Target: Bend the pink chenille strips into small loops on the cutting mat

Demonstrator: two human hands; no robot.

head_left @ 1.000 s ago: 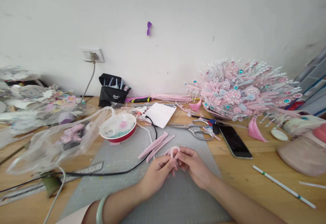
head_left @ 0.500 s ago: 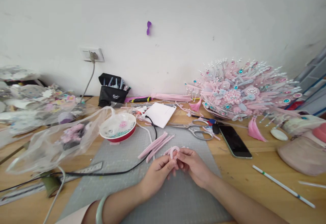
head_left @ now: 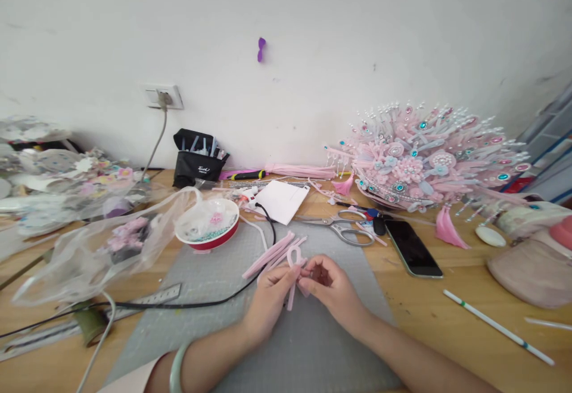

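A pale pink fuzzy strip [head_left: 294, 254], bent into a loop with a tail hanging down, is pinched between the thumb and fingers of my left hand [head_left: 273, 295]. My right hand [head_left: 331, 286] is beside it, thumb and fingertips curled close together near the base of the loop; whatever lies between them is too small to make out. Under both hands is a grey cutting mat [head_left: 286, 345]. Just behind my left hand, several pink strips [head_left: 269, 255] lie in a loose bundle on the mat.
Behind the mat are scissors [head_left: 344, 227], a white card [head_left: 282, 200] and a red-rimmed bowl [head_left: 217, 240] of beads. A phone [head_left: 412, 248] and a large pink beaded headdress [head_left: 415, 161] are at the right. A black cable [head_left: 179, 305] crosses the mat's left side.
The pink loop has moved left and now stands above my left fingertips with its tail showing below. My right fingers have come slightly away from my left hand.
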